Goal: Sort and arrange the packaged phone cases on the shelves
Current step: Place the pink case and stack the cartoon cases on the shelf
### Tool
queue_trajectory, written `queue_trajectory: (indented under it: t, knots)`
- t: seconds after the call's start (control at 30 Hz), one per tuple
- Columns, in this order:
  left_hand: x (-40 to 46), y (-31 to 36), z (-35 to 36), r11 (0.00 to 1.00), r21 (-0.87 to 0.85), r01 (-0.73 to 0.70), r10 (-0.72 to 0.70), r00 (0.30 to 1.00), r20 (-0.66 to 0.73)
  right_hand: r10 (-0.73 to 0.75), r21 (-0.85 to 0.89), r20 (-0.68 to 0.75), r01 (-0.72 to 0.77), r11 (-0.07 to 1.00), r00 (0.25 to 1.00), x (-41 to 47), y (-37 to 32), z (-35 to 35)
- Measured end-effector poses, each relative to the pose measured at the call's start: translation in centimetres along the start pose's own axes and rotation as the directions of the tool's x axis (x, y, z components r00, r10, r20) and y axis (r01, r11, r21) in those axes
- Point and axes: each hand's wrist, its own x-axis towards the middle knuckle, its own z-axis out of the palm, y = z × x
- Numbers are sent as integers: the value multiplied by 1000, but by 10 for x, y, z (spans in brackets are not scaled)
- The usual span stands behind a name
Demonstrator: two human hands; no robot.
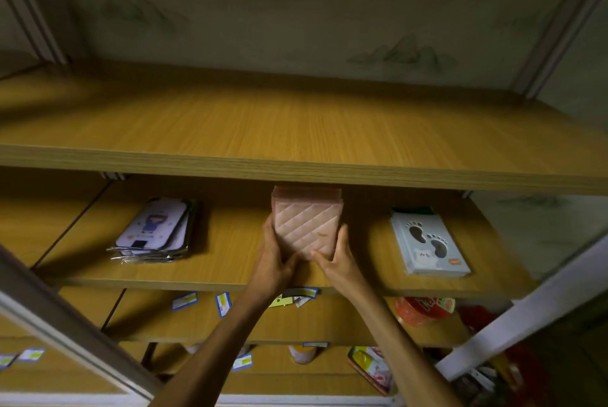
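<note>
A stack of pink quilted phone case packages [306, 222] stands in the middle of the second wooden shelf [230, 262]. My left hand [275, 262] grips its left side and lower corner, and my right hand [335, 258] grips its right side and bottom edge. The stack's far end is hidden under the upper shelf [296, 130]. On the same shelf, a pile of purple-white packaged cases [154, 229] lies to the left. A pile of pale blue cases with footprint cut-outs [427, 243] lies to the right.
The upper shelf carries nothing in view. Lower shelves hold price labels [185, 301], a red snack packet [424, 309] and other packets [371, 368]. White metal uprights [513, 331] frame the unit at left and right.
</note>
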Motion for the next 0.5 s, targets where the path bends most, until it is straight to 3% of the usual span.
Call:
queue_trajectory:
  t: [0.17,0.27,0.5]
  knots:
    - [0,-5,-7,999,17,-39,38,998,51,-30,-92,28,32,995,999,-2,-1,-4]
    - [2,-7,-9,1000,18,-12,11,999,49,-44,-34,24,45,998,999,-3,-1,-6]
    - [11,-5,-16,968,125,216,-223,974,43,49,175,71,-61,983,996,1,-3,-12]
